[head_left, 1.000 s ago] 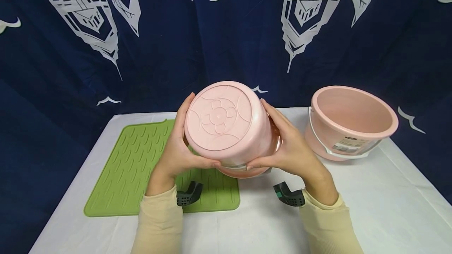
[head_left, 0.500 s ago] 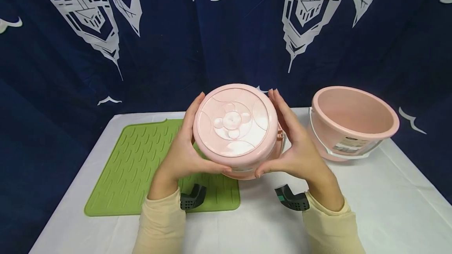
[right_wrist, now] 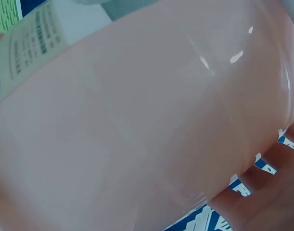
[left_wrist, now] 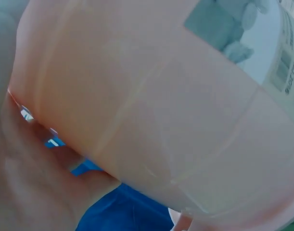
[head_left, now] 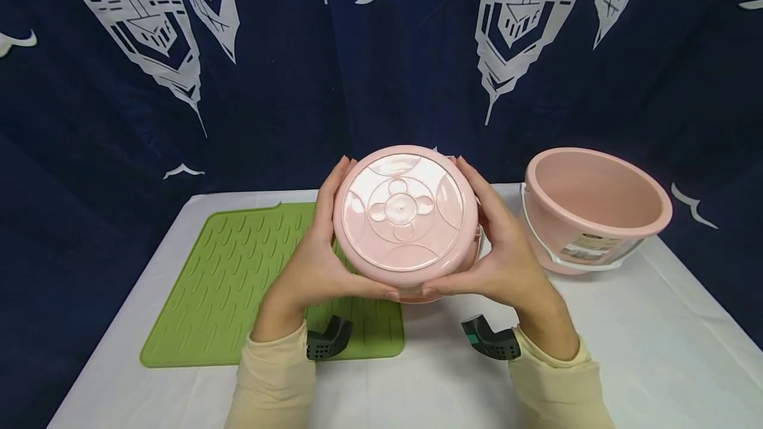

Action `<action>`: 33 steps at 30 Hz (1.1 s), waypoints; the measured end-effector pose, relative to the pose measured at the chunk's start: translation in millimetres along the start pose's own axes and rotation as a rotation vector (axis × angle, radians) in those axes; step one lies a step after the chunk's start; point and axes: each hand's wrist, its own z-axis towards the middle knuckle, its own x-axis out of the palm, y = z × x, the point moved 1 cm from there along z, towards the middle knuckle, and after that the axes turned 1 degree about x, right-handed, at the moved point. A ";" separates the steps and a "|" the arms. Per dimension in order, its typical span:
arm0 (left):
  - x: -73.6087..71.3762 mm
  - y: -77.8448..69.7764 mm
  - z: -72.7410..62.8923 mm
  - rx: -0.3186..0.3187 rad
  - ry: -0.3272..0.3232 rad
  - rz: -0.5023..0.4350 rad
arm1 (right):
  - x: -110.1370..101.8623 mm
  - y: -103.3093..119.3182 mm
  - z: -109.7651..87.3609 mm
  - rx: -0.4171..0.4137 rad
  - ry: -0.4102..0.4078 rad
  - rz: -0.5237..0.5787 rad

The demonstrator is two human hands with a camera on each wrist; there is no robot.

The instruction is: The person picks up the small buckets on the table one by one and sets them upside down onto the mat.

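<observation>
Gripped by left hand [head_left: 316, 257] and right hand [head_left: 499, 258]: upturned pink bucket [head_left: 405, 214].
Mouth hidden; second bucket [head_left: 560, 234] at three o'clock.

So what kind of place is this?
Perhaps an indoor recording spot: there's a white table, a dark blue printed cloth hanging behind it, and black wrist devices.

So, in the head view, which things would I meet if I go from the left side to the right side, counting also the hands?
Mat, left hand, held bucket, right hand, standing bucket.
</observation>
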 end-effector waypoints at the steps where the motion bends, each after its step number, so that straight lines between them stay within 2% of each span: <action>1: 0.0 -0.7 0.1 0.006 -0.008 0.003 | -0.1 0.0 0.2 -0.001 -0.006 -0.002; 5: 0.3 -4.9 0.3 0.034 -0.035 0.020 | 0.1 0.0 1.3 -0.043 -0.045 0.033; 10: 2.3 -12.7 0.2 0.056 -0.035 0.019 | 3.0 2.6 3.5 -0.100 -0.072 0.088; 16: 3.3 -19.0 0.8 0.024 -0.046 -0.032 | 8.7 4.6 4.0 -0.098 -0.072 0.071; 19: 0.3 -20.3 0.4 0.007 -0.056 -0.010 | 12.2 4.0 2.9 -0.075 -0.064 0.081; 27: -20.5 -29.6 5.0 0.023 -0.021 0.066 | 16.4 3.4 0.5 -0.048 -0.011 0.114; 33: -47.3 -44.6 9.9 0.025 -0.033 0.172 | 11.5 -0.4 0.7 -0.009 -0.008 0.045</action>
